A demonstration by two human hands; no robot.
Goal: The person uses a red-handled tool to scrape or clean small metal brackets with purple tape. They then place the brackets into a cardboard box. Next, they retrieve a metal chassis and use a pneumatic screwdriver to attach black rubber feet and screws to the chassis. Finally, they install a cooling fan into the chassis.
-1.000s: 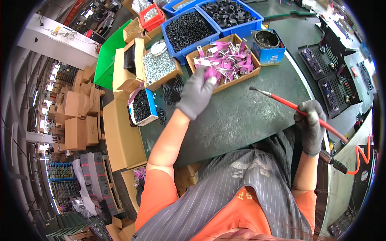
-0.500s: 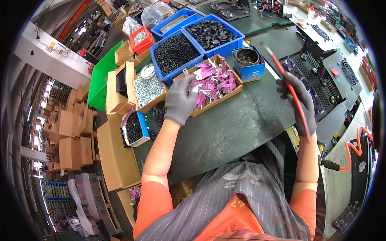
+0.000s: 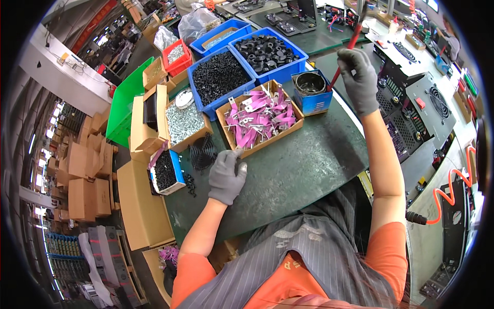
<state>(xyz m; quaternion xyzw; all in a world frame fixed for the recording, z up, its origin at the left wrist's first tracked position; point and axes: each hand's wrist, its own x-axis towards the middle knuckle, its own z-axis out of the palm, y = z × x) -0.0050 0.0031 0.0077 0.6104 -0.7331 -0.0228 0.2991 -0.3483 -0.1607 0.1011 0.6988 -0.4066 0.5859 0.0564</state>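
First, we log 1 white-and-blue box (image 3: 178,169) of small black parts, then 1 round black grille (image 3: 203,153). Next, our left hand (image 3: 226,177), gray-gloved, fingers curled, narrow, at the near wall of 1 cardboard tray (image 3: 274,139); whether they pinch anything, we cannot tell. Purple strips (image 3: 252,130) heap that tray just beyond these fingertips, too overlapped to count. Behind: 3 blue bins (image 3: 226,104). Farther right, 1 blue box (image 3: 315,105) holding 1 dark tin (image 3: 311,82). Then our right hand (image 3: 358,82), raised, fingers curled round 1 red-handled tool (image 3: 354,37), slanting up past them.
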